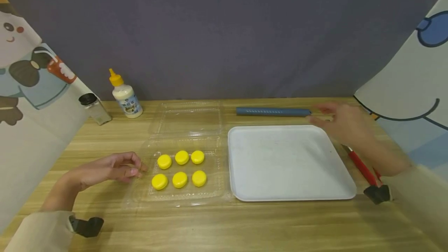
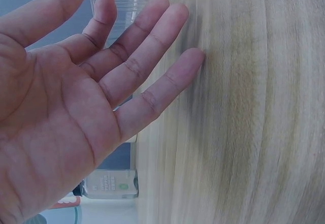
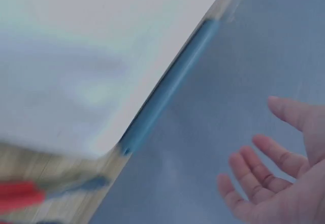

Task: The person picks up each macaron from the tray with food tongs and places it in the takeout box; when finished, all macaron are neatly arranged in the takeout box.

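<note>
My left hand [image 1: 108, 170] hovers by the left edge of an opened clear plastic clamshell box [image 1: 214, 189]. Its fingers are slightly bent and hold nothing; in the left wrist view the palm [image 2: 56, 102] is bare. Several round yellow pieces [image 1: 180, 179] sit in two rows in the box's base. Blurred by motion, my right hand [image 1: 344, 123] is above the table near the right end of a long blue-grey bar [image 1: 273, 111]. The right wrist view shows that hand [image 3: 277, 178] with loosely bent fingers, apart from the bar [image 3: 170, 89].
A white tray [image 1: 290, 162] lies right of the box. Under my right forearm is a red-handled tool [image 1: 362, 167], partly hidden. At the back left stand a yellow-capped white squeeze bottle [image 1: 128, 100] and a black-lidded clear jar [image 1: 97, 111]. A grey wall [image 1: 224, 38] closes the back.
</note>
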Tool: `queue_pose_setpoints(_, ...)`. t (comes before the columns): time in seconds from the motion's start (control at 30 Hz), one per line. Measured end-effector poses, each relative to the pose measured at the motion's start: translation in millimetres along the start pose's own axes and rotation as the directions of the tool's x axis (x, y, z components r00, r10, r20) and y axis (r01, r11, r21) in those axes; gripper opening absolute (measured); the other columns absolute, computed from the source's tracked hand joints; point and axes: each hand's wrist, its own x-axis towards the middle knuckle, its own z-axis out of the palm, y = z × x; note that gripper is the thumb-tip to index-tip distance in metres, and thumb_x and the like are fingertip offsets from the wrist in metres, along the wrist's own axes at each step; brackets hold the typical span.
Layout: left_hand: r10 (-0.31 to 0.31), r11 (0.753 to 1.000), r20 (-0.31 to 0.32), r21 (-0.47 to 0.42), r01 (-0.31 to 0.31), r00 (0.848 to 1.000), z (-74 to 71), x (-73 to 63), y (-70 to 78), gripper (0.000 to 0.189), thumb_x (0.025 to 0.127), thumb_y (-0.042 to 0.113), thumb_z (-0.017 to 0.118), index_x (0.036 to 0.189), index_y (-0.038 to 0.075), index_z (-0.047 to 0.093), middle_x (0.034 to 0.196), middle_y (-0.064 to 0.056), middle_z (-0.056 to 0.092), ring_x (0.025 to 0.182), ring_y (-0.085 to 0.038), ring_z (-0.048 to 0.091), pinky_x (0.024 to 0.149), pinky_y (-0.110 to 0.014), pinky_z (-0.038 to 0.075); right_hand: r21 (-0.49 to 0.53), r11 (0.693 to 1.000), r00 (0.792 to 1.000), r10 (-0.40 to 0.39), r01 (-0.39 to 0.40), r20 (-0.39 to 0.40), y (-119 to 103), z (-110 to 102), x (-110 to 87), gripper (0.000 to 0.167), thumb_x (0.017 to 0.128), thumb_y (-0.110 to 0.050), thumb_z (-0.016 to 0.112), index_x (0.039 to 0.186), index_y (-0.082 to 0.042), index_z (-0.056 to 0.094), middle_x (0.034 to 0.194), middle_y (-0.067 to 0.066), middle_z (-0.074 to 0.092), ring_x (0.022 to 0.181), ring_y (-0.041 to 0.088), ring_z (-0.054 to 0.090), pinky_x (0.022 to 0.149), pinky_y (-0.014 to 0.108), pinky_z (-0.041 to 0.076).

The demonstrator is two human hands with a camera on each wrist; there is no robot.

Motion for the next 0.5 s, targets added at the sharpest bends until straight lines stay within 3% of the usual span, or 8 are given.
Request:
queue_pose_setpoints(0.07,0.002,1.0,-0.001,0.002,-0.002,1.0,-0.3,0.3,0.1,0.025,0.106,0.016,0.049,0.12,-0.005,0.047,0.126,-0.019,0.056,0.114,-0.02,0.061,0.094,-0.028,0.054,0.047,0.998,0.998,-0.046,0.047,-0.031,-15,7,3.6,0.059,0.098,-0.045,0.067,0.132,0.002,0.063,0.128,0.03,0.063,0.102,0.05,0.065,0.082,0.061,0.052)
queue_pose_setpoints(0.2,0.001,1.0,-0.003,0.0,-0.001,1.0,-0.8,0.8,0.5,0.026,0.106,0.016,0.049,0.12,-0.006,0.048,0.126,-0.019,0.056,0.114,-0.022,0.06,0.094,-0.029,0.054,0.192,0.977,0.995,-0.095,0.095,-0.014,-44,23,13.6,0.049,0.096,-0.037,0.071,0.129,0.0,0.067,0.129,0.025,0.065,0.109,0.043,0.065,0.087,0.056,0.054)
queue_pose_setpoints(0.5,-0.008,1.0,-0.016,-0.011,0.007,1.0,-1.3,0.4,1.4,0.028,0.106,0.016,0.051,0.121,-0.007,0.049,0.128,-0.019,0.055,0.116,-0.02,0.06,0.095,-0.029,0.054,0.455,0.888,0.985,-0.13,0.063,0.117,-83,68,41.8,0.039,0.097,-0.026,0.072,0.126,-0.001,0.068,0.119,0.016,0.069,0.109,0.031,0.065,0.088,0.046,0.054)
